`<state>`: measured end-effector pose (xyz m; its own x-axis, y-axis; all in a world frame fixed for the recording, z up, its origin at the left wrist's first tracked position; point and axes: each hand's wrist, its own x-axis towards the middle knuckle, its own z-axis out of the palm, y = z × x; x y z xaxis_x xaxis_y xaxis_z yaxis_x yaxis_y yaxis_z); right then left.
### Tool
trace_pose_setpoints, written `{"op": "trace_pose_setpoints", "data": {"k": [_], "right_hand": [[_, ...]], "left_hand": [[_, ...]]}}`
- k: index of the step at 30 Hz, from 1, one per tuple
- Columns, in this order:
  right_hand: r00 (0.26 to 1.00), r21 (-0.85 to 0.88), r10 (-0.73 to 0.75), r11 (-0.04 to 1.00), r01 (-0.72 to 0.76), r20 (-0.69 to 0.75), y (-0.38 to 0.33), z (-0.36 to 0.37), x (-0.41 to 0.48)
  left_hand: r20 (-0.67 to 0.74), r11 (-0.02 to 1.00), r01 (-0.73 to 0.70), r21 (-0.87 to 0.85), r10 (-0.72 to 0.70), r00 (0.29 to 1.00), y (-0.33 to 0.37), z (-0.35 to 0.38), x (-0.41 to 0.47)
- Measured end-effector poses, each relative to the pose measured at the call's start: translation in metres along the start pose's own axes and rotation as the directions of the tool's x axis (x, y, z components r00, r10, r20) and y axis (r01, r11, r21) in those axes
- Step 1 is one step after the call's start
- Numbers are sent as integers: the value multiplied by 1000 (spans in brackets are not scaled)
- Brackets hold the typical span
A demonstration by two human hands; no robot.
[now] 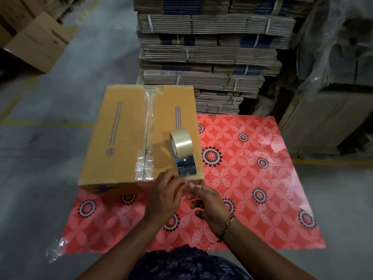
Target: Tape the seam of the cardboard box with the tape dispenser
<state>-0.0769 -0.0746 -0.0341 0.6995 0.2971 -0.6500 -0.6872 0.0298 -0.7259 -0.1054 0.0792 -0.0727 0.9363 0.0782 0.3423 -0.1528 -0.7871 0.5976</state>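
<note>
**Tape end drawn at the box edge**

The clear tape strip pinched between the hands is barely discernible. A closed cardboard box [141, 136], its seam [147, 134] glossy with tape, is seen at 11 o'clock on a red floral mat [252, 178]. The tape dispenser [182, 151] is rested on its near-right top. Left hand [164, 196] and right hand [210, 203] are met fingertip to fingertip, both closed on the strip.

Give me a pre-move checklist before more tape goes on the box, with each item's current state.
1. Box flaps closed, seam together: ok.
2. Tape already along the seam: ok, wrinkled in places.
3. Dispenser within reach, resting on the box top: ok.
4. Tape end pinched by left hand and right hand: ok.
5. Tape end lined up with the seam: not ok, it sits right of it.
6. Box steady on the mat: ok.
</note>
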Motion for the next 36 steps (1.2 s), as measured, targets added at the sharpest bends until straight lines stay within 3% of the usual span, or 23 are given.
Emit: {"op": "trace_pose_setpoints", "data": {"k": [5, 7, 10, 12, 15, 18, 36], "right_hand": [[985, -104, 34, 994, -17, 166, -1, -9, -6], [988, -264, -113, 955, 138, 107, 8, -22, -3], [885, -557, -465, 730, 396, 19, 17, -41, 8], [810, -675, -583, 571, 468, 68, 12, -48, 14], [717, -762, -660, 339, 551, 224, 1, -50, 23], [685, -775, -653, 233, 588, 323, -8, -50, 30], [652, -736, -578, 126, 665, 490, -27, -55, 46]], "left_hand": [[-20, 997, 59, -57, -60, 998, 1, 1, -1], [-12, 991, 94, -95, -95, 995, 0, 2, -2], [-6, 982, 139, -131, -141, 990, 0, 3, -4], [-4, 979, 147, -141, -149, 989, 0, 3, -3], [7, 974, 160, -163, -161, 987, 2, 2, -2], [-4, 972, 165, -170, -168, 986, 5, 0, -1], [48, 945, 247, -215, -242, 969, 6, -3, 3]]}}
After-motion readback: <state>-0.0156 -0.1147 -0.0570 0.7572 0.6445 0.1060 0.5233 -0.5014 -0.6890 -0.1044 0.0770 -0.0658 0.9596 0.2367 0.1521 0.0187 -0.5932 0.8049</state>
